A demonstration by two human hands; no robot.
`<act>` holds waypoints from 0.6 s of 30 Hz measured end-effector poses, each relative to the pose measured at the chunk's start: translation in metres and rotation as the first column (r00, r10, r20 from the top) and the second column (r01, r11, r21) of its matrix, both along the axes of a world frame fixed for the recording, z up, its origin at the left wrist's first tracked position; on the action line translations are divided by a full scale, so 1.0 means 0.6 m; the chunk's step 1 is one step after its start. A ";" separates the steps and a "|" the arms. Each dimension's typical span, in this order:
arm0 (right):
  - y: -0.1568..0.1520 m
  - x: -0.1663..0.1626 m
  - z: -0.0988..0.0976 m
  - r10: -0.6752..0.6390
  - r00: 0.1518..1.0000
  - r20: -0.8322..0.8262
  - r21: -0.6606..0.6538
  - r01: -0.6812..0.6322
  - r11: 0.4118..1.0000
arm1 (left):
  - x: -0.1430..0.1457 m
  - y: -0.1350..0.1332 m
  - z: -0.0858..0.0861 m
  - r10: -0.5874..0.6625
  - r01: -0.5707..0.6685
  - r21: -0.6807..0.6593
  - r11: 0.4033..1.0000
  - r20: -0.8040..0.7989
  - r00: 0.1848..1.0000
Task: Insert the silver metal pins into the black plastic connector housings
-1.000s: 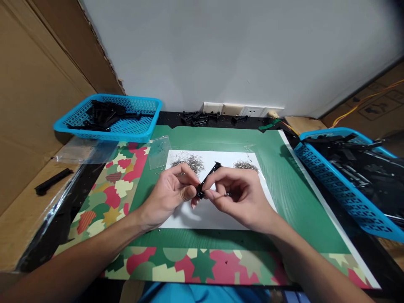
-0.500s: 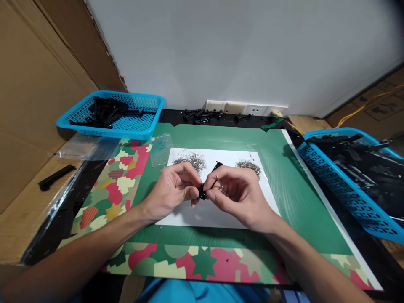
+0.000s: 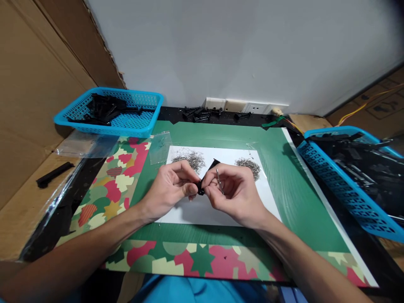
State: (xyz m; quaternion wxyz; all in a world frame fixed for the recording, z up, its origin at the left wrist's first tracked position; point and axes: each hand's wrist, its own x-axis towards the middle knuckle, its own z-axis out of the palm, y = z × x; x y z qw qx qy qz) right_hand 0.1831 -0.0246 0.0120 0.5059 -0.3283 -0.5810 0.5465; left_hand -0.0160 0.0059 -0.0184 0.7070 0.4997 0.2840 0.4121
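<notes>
Above a white sheet [image 3: 198, 212], my left hand [image 3: 172, 185] pinches one end of a small black plastic part [image 3: 200, 187]. My right hand [image 3: 236, 189] closes on the same part from the other side. The part's far end sticks up behind my right fingers. A thin metal tool, seemingly tweezers [image 3: 219, 182], lies across my right fingers, its lower end hidden in the palm. On the sheet are two piles of tiny metal springs or pins, a left pile [image 3: 192, 160] beyond my left hand and a right pile [image 3: 248, 166] beyond my right.
A blue basket [image 3: 151, 126] with black parts stands at the back left, another blue basket [image 3: 347, 202] at the right. Several black parts [image 3: 202, 114] lie along the wall below the sockets [image 3: 254, 108]. One black part [image 3: 55, 174] lies on cardboard at left.
Both hands stay together on the black part. My right hand has turned slightly, so the metal tool stands more upright, and the part's far end is tilted differently.
</notes>
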 end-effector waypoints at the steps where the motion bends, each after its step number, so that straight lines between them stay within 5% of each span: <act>1: 0.000 0.002 0.000 -0.002 1.000 0.003 0.002 0.002 1.000 | 0.001 0.000 0.000 -0.009 0.009 0.001 1.000 0.008 1.000; 7: -0.001 0.029 0.015 0.027 0.989 0.144 0.068 -0.037 0.997 | 0.009 0.002 0.007 -0.089 0.093 -0.029 0.995 0.120 0.989; 12: 0.005 0.043 0.022 -0.163 0.943 0.291 0.371 0.046 0.928 | 0.007 0.001 0.012 -0.103 0.109 -0.048 0.993 0.108 0.989; 18: 0.017 0.055 0.011 -0.327 0.877 0.352 0.497 0.121 0.859 | 0.007 0.007 0.011 0.072 -0.064 0.191 0.980 -0.037 0.997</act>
